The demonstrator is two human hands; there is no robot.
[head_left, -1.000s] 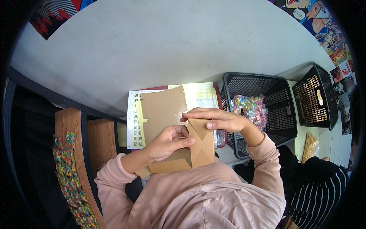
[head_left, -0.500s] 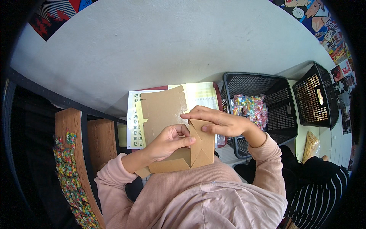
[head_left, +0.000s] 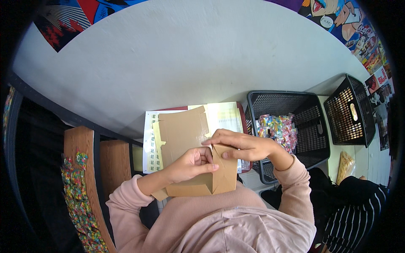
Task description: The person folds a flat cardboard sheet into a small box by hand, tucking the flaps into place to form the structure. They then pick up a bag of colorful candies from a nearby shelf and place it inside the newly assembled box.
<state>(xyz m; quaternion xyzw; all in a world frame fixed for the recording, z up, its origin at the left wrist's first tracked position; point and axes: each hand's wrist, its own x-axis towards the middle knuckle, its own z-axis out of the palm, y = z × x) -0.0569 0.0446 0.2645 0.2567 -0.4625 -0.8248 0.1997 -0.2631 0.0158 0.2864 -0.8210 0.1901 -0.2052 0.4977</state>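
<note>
Both hands meet on a brown cardboard box (head_left: 198, 168) held close to the chest, above the sheets (head_left: 228, 116) on the table. Its flat lid panel stands up away from the body, while the lower part is already folded into shape. Left hand (head_left: 192, 164) lies curled across the front, fingers (head_left: 206, 158) pressed together on a flap. Right hand (head_left: 240, 145) reaches over from the right, its fingers (head_left: 217, 139) pressing the same flap at the fold. Two black mesh baskets (head_left: 291, 105) stand to the right, the nearer holding bright wrapped sweets (head_left: 276, 126).
</note>
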